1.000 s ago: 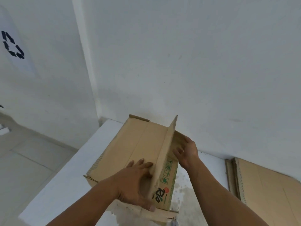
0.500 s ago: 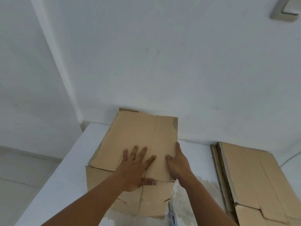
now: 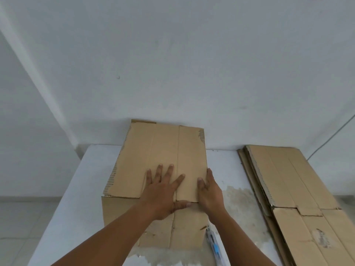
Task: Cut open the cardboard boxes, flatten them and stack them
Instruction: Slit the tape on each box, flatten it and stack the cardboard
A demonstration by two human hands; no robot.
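We press the flattened box (image 3: pixel 163 148) onto the white worktop (image 3: pixel 90 181), its far end at the wall. Our left hand (image 3: pixel 163 191) lies flat on it with fingers spread. Our right hand (image 3: pixel 210 192) lies straight-fingered along its right edge, thumb on top. Neither hand grips it. A stack (image 3: pixel 288 179) of flat boxes lies apart to the right, and a cutter (image 3: pixel 214 244) lies by the box's near corner.

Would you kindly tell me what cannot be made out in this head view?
Head view only:
Tool beside the box: its type is unclear, since it is blurred and cut off by the bottom edge.
Cardboard stack: sheet count unclear, cut off right and below.
Right hand: its own back hides whether the fingers wrap the box's edge.
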